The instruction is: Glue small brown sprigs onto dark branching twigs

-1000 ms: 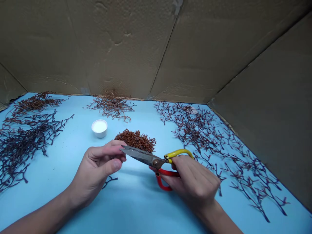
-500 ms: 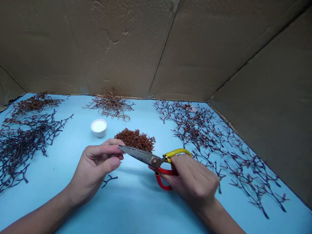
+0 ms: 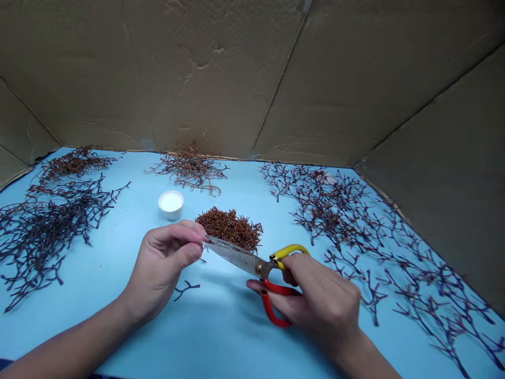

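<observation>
My right hand (image 3: 323,305) is wrapped round the handles of a pair of scissors (image 3: 232,255), one yellow and one red. The blades lie nearly together and point left. At their tip is my left hand (image 3: 169,263), its thumb and fingers curled into a pinch; anything small between them is hidden. Just behind the blades sits a heap of short reddish-brown cut pieces (image 3: 229,226). A small forked dark twig (image 3: 186,288) lies on the light-blue surface below my left hand.
Dark branching twigs (image 3: 59,221) are piled at the left and more (image 3: 347,221) spread over the right. Thin brown stems (image 3: 193,168) lie at the back, near a small white cup (image 3: 171,204) with white contents. Cardboard walls (image 3: 177,79) enclose the back and sides.
The view has shifted, so most things appear a little further right. The scissor blades have turned slightly and catch more light, and their tip stays at my left fingertips.
</observation>
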`<state>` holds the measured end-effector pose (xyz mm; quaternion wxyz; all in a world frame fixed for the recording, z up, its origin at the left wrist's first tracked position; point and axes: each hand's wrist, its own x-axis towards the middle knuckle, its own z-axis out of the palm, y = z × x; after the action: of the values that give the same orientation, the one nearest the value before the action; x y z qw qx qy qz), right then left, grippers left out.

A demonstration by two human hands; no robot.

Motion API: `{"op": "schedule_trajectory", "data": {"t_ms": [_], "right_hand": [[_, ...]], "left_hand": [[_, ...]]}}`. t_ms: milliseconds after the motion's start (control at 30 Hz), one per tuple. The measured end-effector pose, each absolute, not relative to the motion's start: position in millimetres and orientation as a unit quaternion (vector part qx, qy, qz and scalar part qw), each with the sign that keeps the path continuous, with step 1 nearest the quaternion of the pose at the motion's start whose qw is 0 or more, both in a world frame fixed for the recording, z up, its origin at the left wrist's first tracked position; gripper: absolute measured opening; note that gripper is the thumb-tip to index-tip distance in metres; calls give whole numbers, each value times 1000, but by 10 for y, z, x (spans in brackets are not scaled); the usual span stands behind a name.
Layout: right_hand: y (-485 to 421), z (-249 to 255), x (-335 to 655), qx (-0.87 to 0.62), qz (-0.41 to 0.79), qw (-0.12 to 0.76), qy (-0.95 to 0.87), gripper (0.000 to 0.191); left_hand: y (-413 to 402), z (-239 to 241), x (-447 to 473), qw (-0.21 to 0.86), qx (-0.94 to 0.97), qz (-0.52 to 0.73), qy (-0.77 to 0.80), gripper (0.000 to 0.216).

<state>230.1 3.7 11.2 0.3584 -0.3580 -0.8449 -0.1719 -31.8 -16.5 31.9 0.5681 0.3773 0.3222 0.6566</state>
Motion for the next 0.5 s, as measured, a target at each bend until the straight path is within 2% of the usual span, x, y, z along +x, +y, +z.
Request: {"op": "schedule_trajectory", "data": {"t_ms": [500], "right_hand": [[25, 105, 2299, -350, -225, 358, -836, 50]], "left_hand": [[-177, 304, -334, 561, 393, 651, 327, 11]]}}
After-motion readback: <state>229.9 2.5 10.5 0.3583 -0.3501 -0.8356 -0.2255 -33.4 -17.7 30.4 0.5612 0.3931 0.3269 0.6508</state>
